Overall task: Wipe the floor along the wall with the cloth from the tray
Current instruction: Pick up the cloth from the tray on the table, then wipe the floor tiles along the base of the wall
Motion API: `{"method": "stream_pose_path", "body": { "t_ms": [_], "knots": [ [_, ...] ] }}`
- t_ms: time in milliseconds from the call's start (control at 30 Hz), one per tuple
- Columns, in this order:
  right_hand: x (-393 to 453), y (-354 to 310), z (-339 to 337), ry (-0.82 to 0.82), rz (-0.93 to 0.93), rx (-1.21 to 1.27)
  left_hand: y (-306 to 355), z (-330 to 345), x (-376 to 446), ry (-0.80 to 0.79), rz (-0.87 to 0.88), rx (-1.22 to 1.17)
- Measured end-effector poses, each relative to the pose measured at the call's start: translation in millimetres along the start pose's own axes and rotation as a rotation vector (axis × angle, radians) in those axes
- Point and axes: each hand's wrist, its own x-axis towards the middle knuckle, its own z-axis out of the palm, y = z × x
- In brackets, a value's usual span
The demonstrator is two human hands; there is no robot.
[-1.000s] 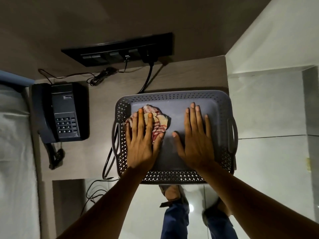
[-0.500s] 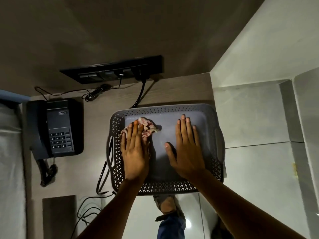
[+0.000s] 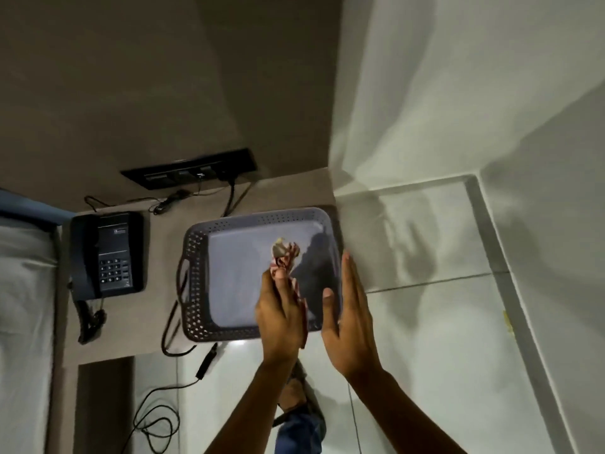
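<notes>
L hand pinching cloth over tray; R hand flat, edge-on.

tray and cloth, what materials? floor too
Tray: likely moulded plastic, grey, matte; perforated lattice walls and moulded handle.
Cloth: soft woven fabric, red and cream pattern; it crumples in the left hand.
Floor: pale glossy tile, probably ceramic; grout lines and a light reflection.

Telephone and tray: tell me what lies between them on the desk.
In the head view, the stretch of desk between the telephone and the tray is mostly bare; only a dark cable loops beside the tray's left handle, near its front corner.
</notes>
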Motion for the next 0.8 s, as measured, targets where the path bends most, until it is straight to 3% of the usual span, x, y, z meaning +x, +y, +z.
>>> {"method": "stream_pose_path", "body": {
  "t_ms": [100,300,433,600,800],
  "knots": [
    [-40,31,-59,0.133,-0.011,-0.034,16,53,-49,-0.031,0.038,0.001],
    [-111,135,-178,0.164,0.129,-0.161,19,179,-156,-0.282,0.077,-0.043],
    [-158,227,-230,0.174,0.199,-0.235,-19,254,-213,-0.355,0.114,0.023],
    [-210,351,-258,0.102,0.322,-0.305,-91,339,-259,-0.385,0.143,0.084],
    [-235,490,-249,0.12,0.315,-0.386,-180,431,-256,-0.438,0.221,0.181]
  ]
}}
